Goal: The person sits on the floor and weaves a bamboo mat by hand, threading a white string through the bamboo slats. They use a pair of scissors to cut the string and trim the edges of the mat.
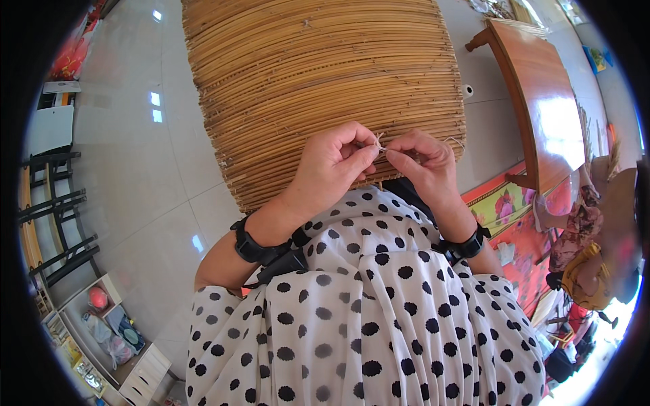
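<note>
A mat of thin brown reeds or sticks, laid side by side, stretches away from my lap. Both my hands are over its near edge, close together. Between my left hand and my right hand runs a thin pale string, pinched by thumb and fingers on each side. A loose loop of it curls out past the right hand over the mat. Short ends stand up by the left fingertips. Whether the string is knotted there is too small to tell.
To the right stands a low wooden table with a shiny top. Below it lies a red floral cloth. A white roll is beside the mat. Black-framed furniture and a shelf unit line the left. Another person is at far right.
</note>
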Tool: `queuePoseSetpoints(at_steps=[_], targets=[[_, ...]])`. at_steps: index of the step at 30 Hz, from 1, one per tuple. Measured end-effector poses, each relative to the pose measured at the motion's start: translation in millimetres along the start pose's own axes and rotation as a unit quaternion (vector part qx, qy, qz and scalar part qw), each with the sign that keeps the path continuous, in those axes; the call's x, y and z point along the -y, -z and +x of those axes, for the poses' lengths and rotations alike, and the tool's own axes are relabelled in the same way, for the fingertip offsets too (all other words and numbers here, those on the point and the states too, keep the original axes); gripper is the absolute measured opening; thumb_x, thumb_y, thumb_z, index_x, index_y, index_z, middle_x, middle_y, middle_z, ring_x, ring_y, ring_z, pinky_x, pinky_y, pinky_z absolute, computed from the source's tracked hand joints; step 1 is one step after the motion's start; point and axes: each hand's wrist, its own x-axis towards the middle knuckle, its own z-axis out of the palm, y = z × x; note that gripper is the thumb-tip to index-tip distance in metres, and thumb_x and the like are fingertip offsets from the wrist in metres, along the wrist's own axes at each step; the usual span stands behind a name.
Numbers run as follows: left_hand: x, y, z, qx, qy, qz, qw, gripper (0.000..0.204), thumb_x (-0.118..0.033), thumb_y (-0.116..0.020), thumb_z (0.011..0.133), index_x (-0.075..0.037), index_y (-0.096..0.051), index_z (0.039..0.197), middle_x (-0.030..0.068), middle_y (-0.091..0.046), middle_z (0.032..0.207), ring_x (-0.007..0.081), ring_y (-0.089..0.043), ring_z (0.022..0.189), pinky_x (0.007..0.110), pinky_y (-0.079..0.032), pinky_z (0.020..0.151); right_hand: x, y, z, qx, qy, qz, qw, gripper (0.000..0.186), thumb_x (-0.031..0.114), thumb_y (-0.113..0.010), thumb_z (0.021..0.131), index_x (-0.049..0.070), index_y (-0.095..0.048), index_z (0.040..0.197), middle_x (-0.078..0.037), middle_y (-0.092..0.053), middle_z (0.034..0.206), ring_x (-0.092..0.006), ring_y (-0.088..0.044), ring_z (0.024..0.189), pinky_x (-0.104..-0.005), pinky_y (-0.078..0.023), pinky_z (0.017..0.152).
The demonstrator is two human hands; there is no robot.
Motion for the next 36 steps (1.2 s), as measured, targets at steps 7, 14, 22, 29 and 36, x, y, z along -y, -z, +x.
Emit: queuePoseSetpoints(at_steps=[7, 14, 22, 29, 36], targets=[[6.7, 4.6, 0.5, 0.019, -0.023, 0.023, 0.999, 0.007, -0.007, -0.06, 0.099, -0.001, -0.062, 0.102, 0.0027, -0.067, 0.093, 0.0085, -0.065, 0.081, 0.022, -0.052, 0.069, -2.1, -0.5, -1.1, -0.018, -0.012, 0.001, 1.0, 0.005, 0.001, -0.072, 0.086, -0.001, -0.07, 0.089, -0.003, -0.067, 0.084, -0.0078, -0.063, 0.075, -0.0233, -0.051, 0.068], [6.2, 8.9, -3.3, 0.033, -0.035, 0.016, 0.999, 0.008, -0.01, -0.055, 0.101, -0.004, -0.06, 0.102, 0.0056, -0.069, 0.105, 0.0107, -0.065, 0.09, 0.024, -0.051, 0.074, 4.1, -0.9, -0.4, -0.022, 0.011, -0.072, 0.997, 0.006, 0.002, -0.072, 0.087, -0.001, -0.067, 0.09, -0.003, -0.065, 0.081, -0.0083, -0.06, 0.072, -0.0241, -0.05, 0.065], [3.8, 15.3, -6.2, 0.056, -0.016, -0.008, 0.998, 0.008, -0.011, -0.054, 0.103, -0.004, -0.057, 0.102, 0.0073, -0.068, 0.103, 0.0114, -0.065, 0.089, 0.025, -0.053, 0.076, 3.8, 0.6, 1.4, -0.03, 0.029, -0.111, 0.993, 0.007, 0.002, -0.072, 0.087, -0.002, -0.067, 0.09, -0.003, -0.065, 0.08, -0.0098, -0.06, 0.071, -0.0254, -0.05, 0.064], [6.1, 11.4, -3.4, 0.048, -0.009, 0.001, 0.999, 0.008, -0.01, -0.055, 0.102, -0.002, -0.057, 0.102, 0.0056, -0.066, 0.094, 0.0106, -0.064, 0.083, 0.025, -0.053, 0.075, 4.5, -0.1, 0.0, -0.036, 0.017, -0.098, 0.994, 0.008, 0.002, -0.073, 0.087, -0.002, -0.067, 0.089, -0.003, -0.066, 0.079, -0.0088, -0.06, 0.071, -0.0249, -0.05, 0.065], [2.8, 6.1, -1.4, 0.042, 0.005, -0.006, 0.999, 0.007, -0.006, -0.059, 0.1, 0.0, -0.058, 0.103, 0.0045, -0.065, 0.094, 0.0094, -0.064, 0.082, 0.024, -0.054, 0.075, 6.7, -2.8, -4.2, -0.021, 0.003, -0.034, 0.999, 0.006, 0.001, -0.071, 0.088, -0.001, -0.067, 0.091, -0.002, -0.067, 0.082, -0.0066, -0.061, 0.074, -0.0224, -0.051, 0.068]])
